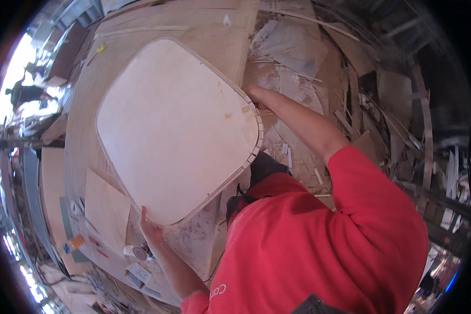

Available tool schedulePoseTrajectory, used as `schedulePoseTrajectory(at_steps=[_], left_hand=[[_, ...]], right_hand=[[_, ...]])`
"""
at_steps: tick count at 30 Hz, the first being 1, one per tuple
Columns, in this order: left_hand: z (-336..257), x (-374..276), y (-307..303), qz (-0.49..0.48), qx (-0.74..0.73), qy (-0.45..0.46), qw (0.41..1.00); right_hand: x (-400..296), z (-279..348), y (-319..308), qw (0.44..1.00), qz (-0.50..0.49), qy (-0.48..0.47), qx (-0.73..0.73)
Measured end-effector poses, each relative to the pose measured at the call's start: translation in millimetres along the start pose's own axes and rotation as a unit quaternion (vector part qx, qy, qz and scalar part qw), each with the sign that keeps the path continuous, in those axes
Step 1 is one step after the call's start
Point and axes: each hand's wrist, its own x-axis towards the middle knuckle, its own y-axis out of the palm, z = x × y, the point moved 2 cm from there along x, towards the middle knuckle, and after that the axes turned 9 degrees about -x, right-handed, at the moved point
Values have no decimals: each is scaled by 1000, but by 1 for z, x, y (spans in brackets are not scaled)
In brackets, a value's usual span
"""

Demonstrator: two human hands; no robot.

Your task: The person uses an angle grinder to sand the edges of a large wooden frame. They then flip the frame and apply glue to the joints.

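A large pale wooden panel (176, 129) with rounded corners spans the middle of the view. Along its right corner runs an edge strip (260, 135) divided by several narrow cuts. My left hand (152, 229) grips the panel's lower-left edge, the thumb lying up against the rim. On the opposite side my right hand (258, 96) holds the upper-right edge, its fingers partly hidden behind the rim. Beneath the panel is a broad wooden worktop (82, 133), largely covered by it.
Beside my left forearm lie a thin board (108, 208), an orange bottle (75, 243), a pale container (137, 252) and a small box (138, 273). Wood offcuts (286, 153) litter the right side. A small white bottle (227, 20) stands at the far end. Another person (25, 93) is in the left background.
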Motion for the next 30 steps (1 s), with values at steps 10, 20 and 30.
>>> schedulePoseTrajectory(at_steps=[10,20,30], left_hand=[[26,35,0,-45,-57,50,996],[42,15,86,-325,526,534,577],[167,-26,397,83,556,483,672]], right_hand=[[36,73,6,991,-49,-59,-114],[50,58,3,993,12,-22,-115],[97,90,-155,909,-338,-243,-23]])
